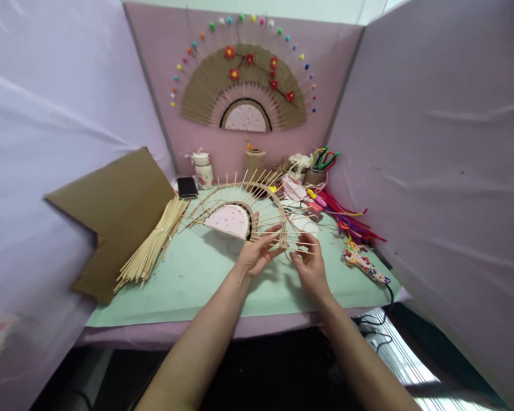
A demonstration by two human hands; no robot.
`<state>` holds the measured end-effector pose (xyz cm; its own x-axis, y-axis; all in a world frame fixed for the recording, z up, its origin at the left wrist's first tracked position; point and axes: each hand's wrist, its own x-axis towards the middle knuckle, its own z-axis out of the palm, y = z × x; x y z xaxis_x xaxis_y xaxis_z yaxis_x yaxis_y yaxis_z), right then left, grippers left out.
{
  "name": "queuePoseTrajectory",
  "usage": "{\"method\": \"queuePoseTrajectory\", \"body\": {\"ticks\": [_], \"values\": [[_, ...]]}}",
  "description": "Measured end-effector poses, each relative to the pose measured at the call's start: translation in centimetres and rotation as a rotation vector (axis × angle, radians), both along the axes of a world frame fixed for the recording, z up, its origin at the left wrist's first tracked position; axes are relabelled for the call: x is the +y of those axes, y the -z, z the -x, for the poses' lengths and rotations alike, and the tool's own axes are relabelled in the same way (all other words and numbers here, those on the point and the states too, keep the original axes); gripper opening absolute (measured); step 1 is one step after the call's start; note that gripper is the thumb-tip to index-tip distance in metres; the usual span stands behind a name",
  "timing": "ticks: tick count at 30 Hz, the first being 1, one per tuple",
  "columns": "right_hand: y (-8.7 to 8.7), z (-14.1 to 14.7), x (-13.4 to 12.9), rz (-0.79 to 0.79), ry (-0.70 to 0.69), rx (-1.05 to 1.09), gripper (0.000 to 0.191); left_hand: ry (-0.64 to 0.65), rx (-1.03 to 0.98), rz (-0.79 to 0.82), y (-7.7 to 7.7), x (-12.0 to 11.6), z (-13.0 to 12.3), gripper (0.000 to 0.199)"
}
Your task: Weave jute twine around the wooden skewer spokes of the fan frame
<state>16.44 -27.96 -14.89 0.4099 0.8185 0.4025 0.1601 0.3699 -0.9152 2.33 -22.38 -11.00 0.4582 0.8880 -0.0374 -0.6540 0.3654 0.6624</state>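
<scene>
A half-round fan frame [283, 220] of thin wooden sticks, bound by an arched band of twine, is tilted above the table. Its centre is a white half-disc with pink dots [228, 221], edged with black cord and brown twine. My left hand [257, 255] grips the sticks at the frame's lower right, thumb and fingers on either side. At the stick tips, my right hand [312, 265] has its thumb and fingers pinched together. A thin loop of twine [288, 255] shows between the hands; its path in the right fingers is hard to make out.
On the left lie a bundle of sticks [154, 242], brown cardboard [124, 200] and a phone [187, 186]. A bottle [203, 171] and twine spool [255, 161] stand behind. Pipe cleaners [353, 220] and a corded glue gun [365, 266] lie right. A finished fan [205, 85] hangs above.
</scene>
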Motion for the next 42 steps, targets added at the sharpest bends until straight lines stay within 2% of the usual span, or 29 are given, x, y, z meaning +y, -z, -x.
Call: {"method": "queuePoseTrajectory", "body": {"ticks": [3,6,11,15,17,21,28,33,40,42], "values": [[-0.8,-0.7,0.1,0.005,-0.058,-0.189,0.037,0.034,0.01,0.001,-0.2,-0.2,0.0,0.065],[-1.2,-0.9,0.2,0.017,-0.111,-0.236,0.018,0.048,0.008,-0.001,-0.2,-0.3,0.0,0.063],[-0.7,-1.2,-0.2,0.081,-0.081,-0.138,0.02,0.058,0.014,0.014,0.0,0.2,0.3,0.038],[-0.5,-1.1,-0.2,0.047,-0.167,-0.142,0.037,0.065,0.019,0.012,0.4,0.5,0.4,0.025],[-0.5,-0.8,-0.1,0.026,-0.213,-0.182,0.038,0.056,0.009,0.005,0.6,0.6,0.3,0.023],[-0.9,-0.3,-0.6,0.065,-0.22,-0.174,0.016,0.018,-0.018,-0.018,0.7,0.7,0.1,0.027],[-2.4,-0.7,-2.9,0.165,-0.216,-0.049,0.034,0.006,0.052,-0.001,0.5,0.7,-0.1,0.025],[-3.3,-1.4,-4.2,0.215,-0.243,-0.062,0.036,-0.016,0.068,0.02,0.7,0.9,-0.4,0.026],[-2.7,-2.5,-3.4,0.272,-0.211,-0.035,0.037,-0.005,0.073,0.029,1.2,1.2,-0.7,0.017],[-2.7,-2.8,-3.1,0.298,-0.207,-0.085,0.036,-0.006,0.085,0.027,1.3,1.4,-1.2,0.016]]}}
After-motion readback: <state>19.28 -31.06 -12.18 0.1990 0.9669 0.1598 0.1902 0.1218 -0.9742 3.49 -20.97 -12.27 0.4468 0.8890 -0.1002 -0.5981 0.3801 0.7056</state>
